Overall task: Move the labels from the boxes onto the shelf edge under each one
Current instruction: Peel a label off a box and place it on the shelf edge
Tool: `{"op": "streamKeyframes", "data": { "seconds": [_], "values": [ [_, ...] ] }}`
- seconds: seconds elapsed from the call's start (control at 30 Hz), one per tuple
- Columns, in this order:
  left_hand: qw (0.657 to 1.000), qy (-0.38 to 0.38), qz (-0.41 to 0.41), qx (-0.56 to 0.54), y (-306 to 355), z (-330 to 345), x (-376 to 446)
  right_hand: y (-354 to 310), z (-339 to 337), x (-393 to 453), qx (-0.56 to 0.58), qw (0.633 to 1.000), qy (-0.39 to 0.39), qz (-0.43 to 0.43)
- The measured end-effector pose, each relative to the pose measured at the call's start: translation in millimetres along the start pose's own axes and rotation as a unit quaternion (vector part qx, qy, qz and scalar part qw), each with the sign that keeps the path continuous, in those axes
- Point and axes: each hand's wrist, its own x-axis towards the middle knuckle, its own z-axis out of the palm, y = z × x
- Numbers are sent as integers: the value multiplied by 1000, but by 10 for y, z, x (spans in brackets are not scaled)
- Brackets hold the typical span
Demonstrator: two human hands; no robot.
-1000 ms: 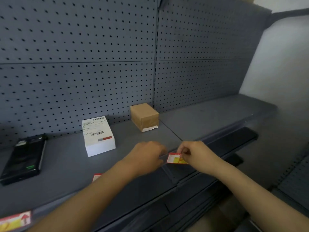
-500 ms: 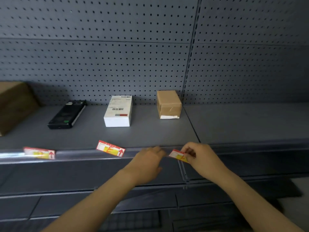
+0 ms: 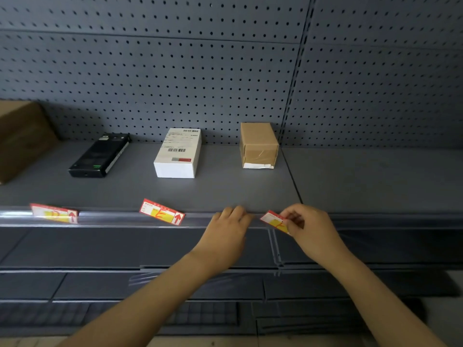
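My right hand pinches a red and yellow label at the clear shelf edge strip, below the small brown box. My left hand rests its curled fingertips on the strip just left of that label. A second label sits tilted in the strip under the white box. A third label sits in the strip under the black box.
A large brown carton stands at the far left of the grey shelf. Pegboard backs the shelf. Lower shelves run beneath my arms.
The view swung from an angled look to a straight one at the shelf. My right hand has kept the label at the strip, and my left hand stays beside it.
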Motion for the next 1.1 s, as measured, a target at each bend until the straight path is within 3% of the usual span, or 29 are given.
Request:
{"op": "streamKeyframes", "data": {
  "seconds": [0.53, 0.87, 1.1],
  "values": [
    [1000, -29, 6, 1, 1, -6, 21, -201, 56, 260, 49, 996, 38, -66],
    [999, -32, 15, 10, 29, -40, 6, -114, 211, 260, -130, 977, 37, -167],
    [999, -34, 18, 15, -4, -92, 48, -133, 218, 249, -149, 976, 27, -153]
  ]
}}
